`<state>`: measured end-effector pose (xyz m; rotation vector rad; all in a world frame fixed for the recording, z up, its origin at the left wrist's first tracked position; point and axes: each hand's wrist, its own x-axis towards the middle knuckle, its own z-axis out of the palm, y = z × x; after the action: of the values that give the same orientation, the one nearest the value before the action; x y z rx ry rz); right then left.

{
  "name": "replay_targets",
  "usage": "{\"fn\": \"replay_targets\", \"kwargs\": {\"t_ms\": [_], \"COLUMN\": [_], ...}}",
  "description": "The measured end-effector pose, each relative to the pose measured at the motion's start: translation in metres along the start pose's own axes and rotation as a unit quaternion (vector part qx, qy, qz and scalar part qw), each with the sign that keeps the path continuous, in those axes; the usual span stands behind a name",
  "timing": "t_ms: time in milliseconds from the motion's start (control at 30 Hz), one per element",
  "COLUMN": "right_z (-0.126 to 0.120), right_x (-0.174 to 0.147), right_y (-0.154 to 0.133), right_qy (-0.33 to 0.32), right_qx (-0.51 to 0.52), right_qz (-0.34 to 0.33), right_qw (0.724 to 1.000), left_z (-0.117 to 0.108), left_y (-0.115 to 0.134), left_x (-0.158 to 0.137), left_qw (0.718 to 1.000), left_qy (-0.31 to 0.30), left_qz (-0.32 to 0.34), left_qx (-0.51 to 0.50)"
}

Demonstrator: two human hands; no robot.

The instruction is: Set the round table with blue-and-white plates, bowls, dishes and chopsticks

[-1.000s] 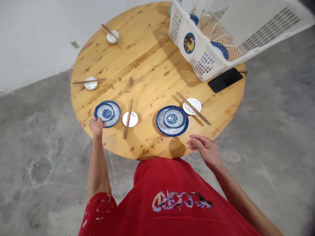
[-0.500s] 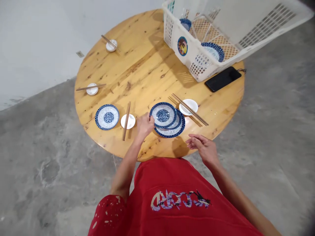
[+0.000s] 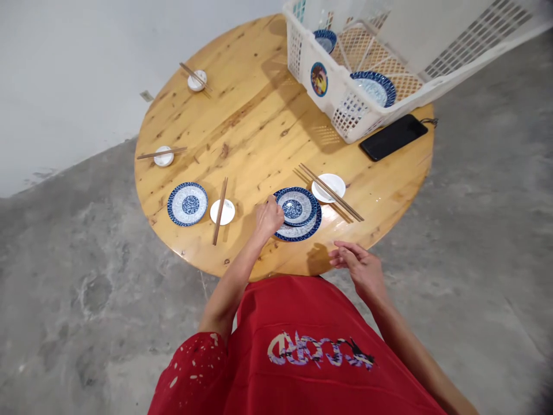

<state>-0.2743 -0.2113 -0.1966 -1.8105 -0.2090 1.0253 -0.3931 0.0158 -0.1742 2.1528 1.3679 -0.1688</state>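
My left hand (image 3: 268, 217) pinches the left rim of a small blue-and-white plate (image 3: 298, 206), which sits over a larger blue-rimmed plate (image 3: 302, 233) near the table's front edge. Whether another plate lies between them is hidden. My right hand (image 3: 358, 264) hovers at the table edge to the right, fingers loosely apart and holding nothing. Beyond the plates, chopsticks (image 3: 332, 192) rest across a small white bowl (image 3: 338, 183). To the left, a white dish (image 3: 227, 213) carries another pair of chopsticks (image 3: 220, 208), and a separate blue-and-white plate (image 3: 187, 204) lies beside it.
A white plastic basket (image 3: 298, 55) holding blue-rimmed plates (image 3: 375, 89) stands at the back right of the round wooden table (image 3: 242, 127). By it lies a black phone (image 3: 393, 137). Two more white dishes (image 3: 164, 159) with chopsticks are along the left side.
My left hand has moved right and slightly down, bringing the small plate over the middle of the larger one beneath. My right hand stays nearly where it was.
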Motion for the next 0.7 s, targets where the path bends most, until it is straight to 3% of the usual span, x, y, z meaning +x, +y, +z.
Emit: {"fn": "replay_targets", "kwargs": {"t_ms": [367,700], "right_z": [0.017,0.055], "right_x": [0.029,0.073], "right_y": [-0.021,-0.036], "right_qy": [-0.019,-0.049], "right_qx": [-0.018,-0.127], "right_qz": [-0.064,-0.042], "right_qw": [0.998,0.99], "left_z": [0.007,0.017], "left_y": [-0.003,-0.012], "left_x": [0.002,0.012], "left_qw": [1.0,0.999], "left_qy": [-0.007,-0.027], "left_qz": [-0.004,-0.005], "left_qx": [0.018,-0.032]}}
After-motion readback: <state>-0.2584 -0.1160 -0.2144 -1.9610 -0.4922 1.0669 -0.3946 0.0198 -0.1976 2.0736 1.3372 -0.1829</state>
